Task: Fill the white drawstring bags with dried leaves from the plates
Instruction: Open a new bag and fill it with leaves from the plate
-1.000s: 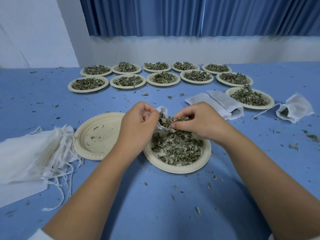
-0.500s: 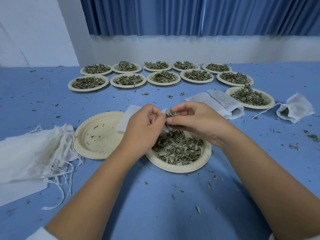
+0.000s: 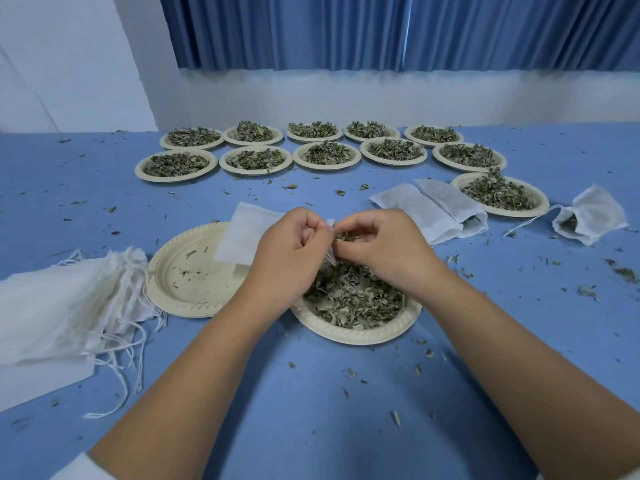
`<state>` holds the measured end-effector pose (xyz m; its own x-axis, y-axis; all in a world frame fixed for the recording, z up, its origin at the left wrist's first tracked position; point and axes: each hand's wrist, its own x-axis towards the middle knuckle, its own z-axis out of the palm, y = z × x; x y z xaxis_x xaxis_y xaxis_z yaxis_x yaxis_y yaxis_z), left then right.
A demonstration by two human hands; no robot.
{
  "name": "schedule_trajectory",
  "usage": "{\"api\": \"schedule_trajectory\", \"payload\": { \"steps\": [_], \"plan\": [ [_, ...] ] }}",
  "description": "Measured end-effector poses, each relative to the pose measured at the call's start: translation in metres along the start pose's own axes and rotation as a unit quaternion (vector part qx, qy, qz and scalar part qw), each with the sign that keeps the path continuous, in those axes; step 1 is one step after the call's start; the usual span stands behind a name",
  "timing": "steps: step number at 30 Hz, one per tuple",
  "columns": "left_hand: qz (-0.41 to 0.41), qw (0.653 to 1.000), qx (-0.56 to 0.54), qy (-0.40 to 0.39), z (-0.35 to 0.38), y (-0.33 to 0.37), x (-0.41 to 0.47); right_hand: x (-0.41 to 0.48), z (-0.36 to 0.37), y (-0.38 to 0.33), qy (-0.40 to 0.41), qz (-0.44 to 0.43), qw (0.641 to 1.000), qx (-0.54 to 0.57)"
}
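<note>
A big blue desk (image 3: 311, 427) fills the room. Behind it stands a white wall (image 3: 346, 98). Long blue curtains (image 3: 381, 29) hang above the wall. Soft light falls on everything.

Over the blue table (image 3: 311, 420), the left grip (image 3: 287, 251) pinches the mouth of a white drawstring bag (image 3: 242, 235) that trails across a plate holding only crumbs (image 3: 157, 285). The right grip (image 3: 384, 247) pinches a tuft of dried leaves (image 3: 344, 236) at that mouth, above a leaf-filled plate (image 3: 356, 336). A heap of limp bags (image 3: 59, 306) lies at the left, stuffed bags (image 3: 433, 211) lie at the right, and eleven more heaped plates (image 3: 256, 160) stand farther back.
</note>
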<state>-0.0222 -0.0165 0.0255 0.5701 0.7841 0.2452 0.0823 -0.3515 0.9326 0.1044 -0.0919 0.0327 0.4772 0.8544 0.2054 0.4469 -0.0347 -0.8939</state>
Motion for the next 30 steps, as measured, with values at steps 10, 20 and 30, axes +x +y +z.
{"api": "schedule_trajectory", "payload": {
  "steps": [10, 20, 30],
  "plan": [
    [-0.023, 0.999, -0.025, 0.015, -0.005, 0.002, 0.001, 0.004, -0.007, 0.001, -0.058, 0.054, 0.982, 0.173],
    [-0.026, 0.998, -0.054, -0.009, -0.008, 0.008, -0.001, 0.004, -0.001, 0.004, -0.110, 0.151, 0.953, 0.237],
    [-0.005, 1.000, -0.016, -0.003, -0.002, 0.010, -0.004, 0.000, 0.006, 0.004, -0.038, 0.115, 0.977, 0.177]
  ]
}}
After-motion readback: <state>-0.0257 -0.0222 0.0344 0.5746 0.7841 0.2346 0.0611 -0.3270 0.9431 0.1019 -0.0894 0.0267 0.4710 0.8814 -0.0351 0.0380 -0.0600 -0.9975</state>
